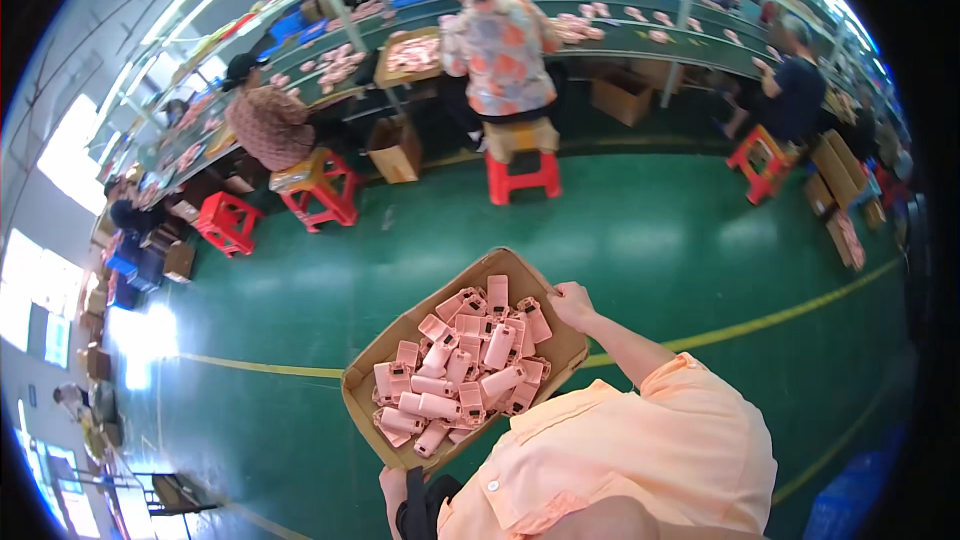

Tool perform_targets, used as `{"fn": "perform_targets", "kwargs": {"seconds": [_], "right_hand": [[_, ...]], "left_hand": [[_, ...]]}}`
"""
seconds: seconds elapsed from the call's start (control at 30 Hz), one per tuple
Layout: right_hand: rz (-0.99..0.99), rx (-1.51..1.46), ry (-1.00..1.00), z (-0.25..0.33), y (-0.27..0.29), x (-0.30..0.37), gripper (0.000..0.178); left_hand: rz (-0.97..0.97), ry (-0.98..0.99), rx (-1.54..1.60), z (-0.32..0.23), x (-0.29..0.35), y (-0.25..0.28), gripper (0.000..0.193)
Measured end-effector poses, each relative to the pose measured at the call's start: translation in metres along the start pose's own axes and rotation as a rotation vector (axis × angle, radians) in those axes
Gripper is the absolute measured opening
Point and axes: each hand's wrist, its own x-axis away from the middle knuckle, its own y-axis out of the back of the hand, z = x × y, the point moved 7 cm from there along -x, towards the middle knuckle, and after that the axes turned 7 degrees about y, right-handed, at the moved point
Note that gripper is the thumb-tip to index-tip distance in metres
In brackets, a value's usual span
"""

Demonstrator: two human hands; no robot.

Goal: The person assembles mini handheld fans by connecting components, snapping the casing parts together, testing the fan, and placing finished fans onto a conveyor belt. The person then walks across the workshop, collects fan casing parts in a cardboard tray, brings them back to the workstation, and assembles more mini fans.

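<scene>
A shallow cardboard tray [415,315] is held out in front of me, tilted in the view, with a heap of pink plastic housings [460,365] in it. Each housing is a small oblong shell, some showing dark parts. My right hand [572,306] grips the tray's right side, fingers wrapped over the rim. At the near left corner my left hand [394,485] is closed on the tray edge; its fingers are partly hidden. A dark cloth or sleeve shows beside that hand.
Across the green floor [650,230], several people sit on red stools [525,175] at a long conveyor bench [640,35] strewn with pink parts. Cardboard boxes [395,148] stand under it. A yellow line [740,333] crosses the floor. A blue crate [855,500] is at lower right.
</scene>
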Motion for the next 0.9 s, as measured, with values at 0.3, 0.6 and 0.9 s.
{"fn": "perform_targets", "kwargs": {"seconds": [0.3,0.6,0.9], "right_hand": [[0.230,-0.047,0.199,0.209,-0.182,-0.164,0.025],[0.132,0.072,0.184,0.296,-0.312,-0.267,0.027],[0.115,-0.130,0.122,0.409,-0.436,-0.402,0.021]], "left_hand": [[-0.226,0.265,-0.046,-0.066,-0.137,0.119,0.023],[-0.096,0.060,0.163,-0.196,-0.318,0.201,0.025],[-0.128,0.197,0.373,-0.334,-0.493,0.299,0.029]]}}
